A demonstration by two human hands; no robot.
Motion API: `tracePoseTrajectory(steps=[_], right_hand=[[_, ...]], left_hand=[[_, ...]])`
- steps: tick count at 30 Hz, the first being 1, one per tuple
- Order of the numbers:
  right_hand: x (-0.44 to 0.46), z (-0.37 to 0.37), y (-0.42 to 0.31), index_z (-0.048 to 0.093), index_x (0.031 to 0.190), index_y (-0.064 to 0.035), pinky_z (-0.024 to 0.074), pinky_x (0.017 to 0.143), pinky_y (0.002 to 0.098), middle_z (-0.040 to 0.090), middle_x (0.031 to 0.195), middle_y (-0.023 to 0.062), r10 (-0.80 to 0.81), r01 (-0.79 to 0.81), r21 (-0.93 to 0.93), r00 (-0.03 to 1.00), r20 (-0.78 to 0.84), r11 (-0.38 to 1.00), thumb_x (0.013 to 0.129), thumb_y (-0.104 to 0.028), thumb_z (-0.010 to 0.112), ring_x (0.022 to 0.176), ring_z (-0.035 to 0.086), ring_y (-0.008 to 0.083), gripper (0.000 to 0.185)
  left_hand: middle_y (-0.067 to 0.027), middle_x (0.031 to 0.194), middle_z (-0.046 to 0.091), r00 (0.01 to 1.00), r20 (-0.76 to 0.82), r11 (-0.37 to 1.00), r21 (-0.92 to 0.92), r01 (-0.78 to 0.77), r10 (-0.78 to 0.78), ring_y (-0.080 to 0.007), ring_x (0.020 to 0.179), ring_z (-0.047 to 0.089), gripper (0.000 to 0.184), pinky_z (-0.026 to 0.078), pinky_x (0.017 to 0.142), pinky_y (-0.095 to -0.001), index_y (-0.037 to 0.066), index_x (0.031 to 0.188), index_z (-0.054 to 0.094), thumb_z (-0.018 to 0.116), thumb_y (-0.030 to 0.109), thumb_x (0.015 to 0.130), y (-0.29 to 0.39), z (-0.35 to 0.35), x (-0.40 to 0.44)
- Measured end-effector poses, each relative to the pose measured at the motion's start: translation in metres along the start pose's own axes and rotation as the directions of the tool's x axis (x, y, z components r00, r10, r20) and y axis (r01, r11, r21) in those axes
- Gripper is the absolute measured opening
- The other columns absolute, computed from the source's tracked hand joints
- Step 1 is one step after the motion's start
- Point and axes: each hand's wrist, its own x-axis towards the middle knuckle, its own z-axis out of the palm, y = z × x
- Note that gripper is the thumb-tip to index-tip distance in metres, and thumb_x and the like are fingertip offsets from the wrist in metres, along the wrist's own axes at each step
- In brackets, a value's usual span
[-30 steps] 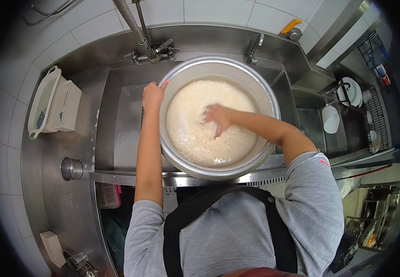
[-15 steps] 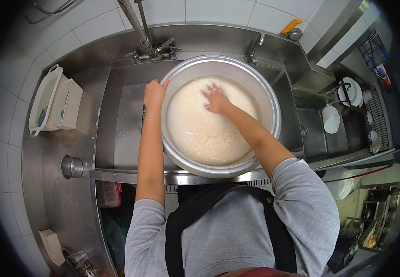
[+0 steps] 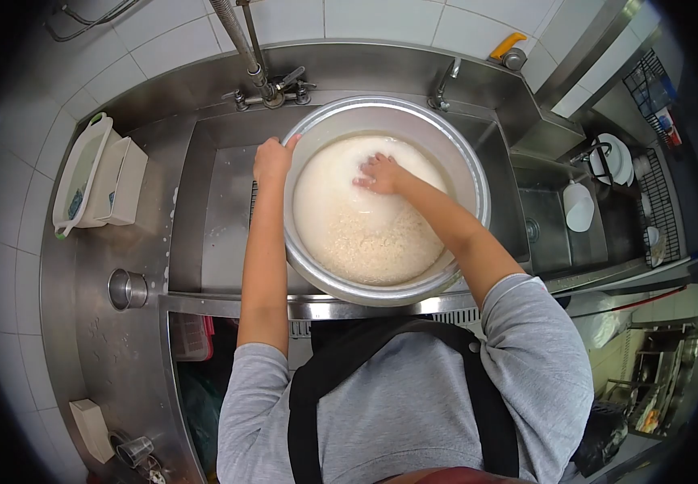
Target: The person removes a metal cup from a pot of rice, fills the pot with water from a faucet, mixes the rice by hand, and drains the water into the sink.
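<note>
A wide metal pot (image 3: 468, 161) sits over the sink, holding rice (image 3: 381, 242) in cloudy whitish water. My left hand (image 3: 273, 160) is closed on the pot's left rim, its thumb over the edge. Inside the pot, my right hand (image 3: 379, 174) rests at the water's surface toward the far side, its fingers apart and partly under the milky water. Grains show most plainly in the near half of the pot, close to my body.
A tap with levers (image 3: 271, 90) and a smaller faucet (image 3: 442, 85) stand behind the pot. On the left counter are a white bin (image 3: 83, 173) and a metal cup (image 3: 127, 289). A white jug (image 3: 579, 207) lies in the right-hand sink.
My right hand has shifted slightly right and toward me through the water, its fingers now pointing more to the left. My left hand stays on the rim.
</note>
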Motion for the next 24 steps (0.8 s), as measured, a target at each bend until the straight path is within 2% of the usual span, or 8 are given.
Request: tracePoseTrajectory(steps=[4,6,10,12,16,18,21,24], right_hand=[[0.005,0.010,0.019,0.033,0.135,-0.0170,0.0201,0.104,0.0471,0.029,0.140,0.0108,-0.105,0.139,0.151,0.971,-0.217,0.979,0.088,-0.043,0.036,0.130,0.020,0.0300,0.053],[0.000,0.018,0.019,0.029,0.136,-0.0209,0.0183,0.105,0.0461,0.027,0.141,0.0101,-0.113,0.030,-0.227,0.925,-0.363,0.973,0.088,-0.033,0.039,0.132,0.019,0.0283,0.051],[0.004,0.018,0.017,0.020,0.139,-0.0267,0.0165,0.107,0.0453,0.022,0.143,0.0088,-0.052,-0.019,-0.418,0.986,-0.158,0.908,0.086,-0.030,0.042,0.133,0.016,0.0266,0.057],[-0.001,0.012,0.016,0.022,0.138,-0.0253,0.0151,0.108,0.0444,0.021,0.144,0.0069,-0.135,0.033,-0.259,0.911,-0.389,0.965,0.087,-0.026,0.039,0.134,0.014,0.0253,0.054],[0.014,0.024,0.020,0.027,0.137,-0.0179,0.0153,0.107,0.0459,0.021,0.144,0.0065,-0.154,-0.008,-0.368,0.900,-0.408,0.930,0.089,-0.023,0.035,0.134,0.013,0.0247,0.049],[0.016,0.023,0.012,0.033,0.134,-0.0098,0.0166,0.106,0.0479,0.024,0.142,0.0088,-0.215,0.024,-0.664,0.954,-0.208,0.747,0.090,-0.021,0.033,0.133,0.016,0.0244,0.045],[0.020,0.023,-0.003,0.036,0.132,-0.0064,0.0186,0.105,0.0493,0.025,0.141,0.0115,-0.207,-0.015,-0.811,0.964,-0.168,0.585,0.090,-0.021,0.033,0.132,0.017,0.0238,0.045],[0.015,0.013,-0.009,0.046,0.124,-0.0050,0.0286,0.100,0.0461,0.029,0.139,0.0119,-0.185,0.033,-0.744,0.975,-0.122,0.668,0.086,-0.020,0.041,0.129,0.023,0.0242,0.041]], left_hand=[[-0.0209,0.099,0.060,1.000,-0.010,1.000,0.000,-0.011,0.011,-0.0358,0.094,0.058,0.060,0.047,0.077,-0.0438,0.001,0.096,0.061,0.053,0.057,0.076,0.000,0.000,0.000],[-0.0205,0.100,0.060,1.000,0.008,1.000,0.019,-0.011,0.011,-0.0355,0.095,0.058,0.059,0.047,0.078,-0.0435,0.002,0.096,0.060,0.053,0.057,0.077,-0.001,0.001,0.001],[-0.0201,0.100,0.060,1.000,0.018,0.999,0.041,-0.005,0.004,-0.0351,0.095,0.058,0.059,0.047,0.078,-0.0431,0.002,0.097,0.060,0.052,0.057,0.078,0.000,0.001,0.002],[-0.0198,0.100,0.060,1.000,0.014,0.999,0.035,-0.009,0.008,-0.0347,0.095,0.058,0.058,0.047,0.078,-0.0428,0.002,0.097,0.060,0.052,0.056,0.078,0.000,0.001,0.001],[-0.0228,0.099,0.060,1.000,-0.004,1.000,0.006,-0.021,0.021,-0.0367,0.095,0.057,0.062,0.046,0.078,-0.0450,0.000,0.095,0.061,0.052,0.059,0.076,-0.002,0.002,0.002],[-0.0227,0.099,0.060,1.000,0.000,1.000,0.012,-0.026,0.026,-0.0366,0.096,0.056,0.062,0.046,0.079,-0.0448,0.000,0.095,0.061,0.052,0.059,0.076,-0.002,0.002,0.002],[-0.0226,0.098,0.060,0.999,-0.018,1.000,0.003,-0.031,0.031,-0.0365,0.095,0.057,0.062,0.046,0.079,-0.0446,0.000,0.095,0.061,0.052,0.059,0.076,-0.003,0.003,0.001],[-0.0193,0.100,0.061,1.000,-0.007,0.999,0.041,-0.018,0.018,-0.0346,0.095,0.058,0.057,0.047,0.077,-0.0430,0.002,0.097,0.061,0.052,0.056,0.078,0.000,0.001,-0.001]])
